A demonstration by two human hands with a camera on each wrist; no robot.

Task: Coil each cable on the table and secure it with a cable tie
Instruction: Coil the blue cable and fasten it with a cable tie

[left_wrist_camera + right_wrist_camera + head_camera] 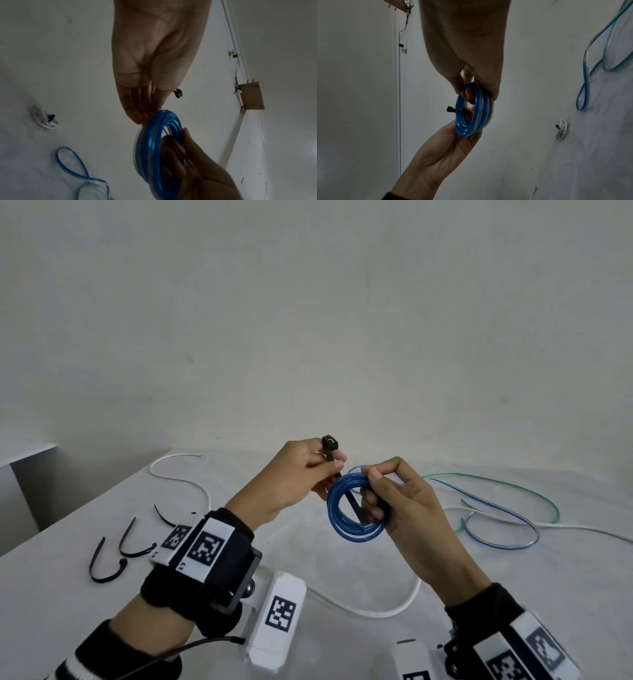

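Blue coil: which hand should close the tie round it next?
Probably the left. The left hand already pinches the black cable tie near its head, with the strap passing through the blue coil. The right hand grips the coil itself, so letting go would risk the loops springing apart.

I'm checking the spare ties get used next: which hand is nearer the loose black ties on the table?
Left. The left hand is raised just right of the loose ties, pinching a tie; the right hand grips the blue coil, farther right.
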